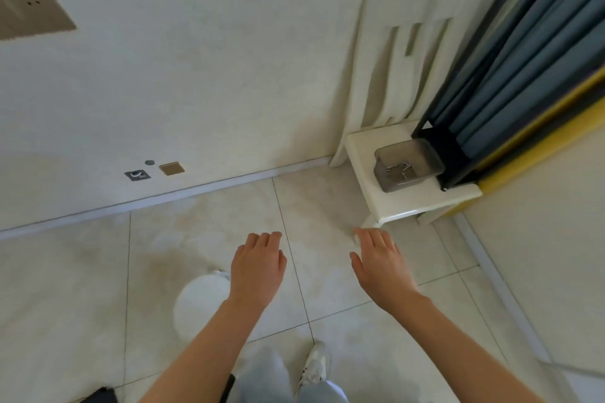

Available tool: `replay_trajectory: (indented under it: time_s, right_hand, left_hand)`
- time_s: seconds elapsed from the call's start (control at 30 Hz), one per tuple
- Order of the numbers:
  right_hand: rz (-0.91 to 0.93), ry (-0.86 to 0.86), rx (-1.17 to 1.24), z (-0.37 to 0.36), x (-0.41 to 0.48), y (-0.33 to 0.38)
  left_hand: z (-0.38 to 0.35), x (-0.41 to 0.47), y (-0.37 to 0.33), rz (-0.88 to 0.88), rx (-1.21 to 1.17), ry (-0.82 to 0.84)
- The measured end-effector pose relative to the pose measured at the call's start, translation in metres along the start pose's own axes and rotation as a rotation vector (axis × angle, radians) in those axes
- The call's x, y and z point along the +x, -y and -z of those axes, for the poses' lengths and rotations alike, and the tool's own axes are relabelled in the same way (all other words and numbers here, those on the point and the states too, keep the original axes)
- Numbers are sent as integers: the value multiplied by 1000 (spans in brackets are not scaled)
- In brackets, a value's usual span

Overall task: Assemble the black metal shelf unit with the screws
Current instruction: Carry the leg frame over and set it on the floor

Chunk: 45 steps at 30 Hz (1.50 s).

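Note:
Black metal shelf parts (pixel 440 144) lean at the right, resting on the seat of a white plastic chair (pixel 402 203) against blue panels. Beside them on the seat stands a clear grey box (pixel 407 167) with several screws inside. My left hand (pixel 257 268) and my right hand (pixel 379 263) hover palm-down over the tiled floor in front of me. Their fingers are relaxed and hold nothing. Both hands are below and left of the chair, apart from the box and the shelf parts.
A white round object (pixel 199 304) sits on the floor by my left forearm. My white shoe (pixel 314 363) and light trousers show at the bottom. A white wall with outlet plates (pixel 171 168) runs behind. A yellow-edged panel (pixel 523 141) stands at the right.

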State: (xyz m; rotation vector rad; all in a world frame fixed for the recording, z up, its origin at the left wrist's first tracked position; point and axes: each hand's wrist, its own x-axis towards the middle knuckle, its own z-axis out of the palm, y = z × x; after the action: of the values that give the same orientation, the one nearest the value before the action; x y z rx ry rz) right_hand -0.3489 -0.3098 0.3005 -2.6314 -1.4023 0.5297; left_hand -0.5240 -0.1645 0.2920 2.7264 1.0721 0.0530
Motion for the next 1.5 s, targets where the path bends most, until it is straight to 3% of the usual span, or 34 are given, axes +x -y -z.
replay_trajectory:
  time_s: [0.5, 1.0, 1.2, 1.5]
  right_hand:
    - [-322, -139, 24, 101, 110, -175]
    - [-577, -206, 133, 151, 170, -339]
    - [-559, -153, 79, 163, 162, -432]
    - [-321, -86, 82, 207, 184, -547]
  left_hand:
    - [-8, 230, -166, -346, -41, -28]
    - [-54, 370, -309, -523, -111, 118]
    - [-90, 386, -385, -444, -199, 204]
    - [-95, 386, -498, -107, -376, 283]
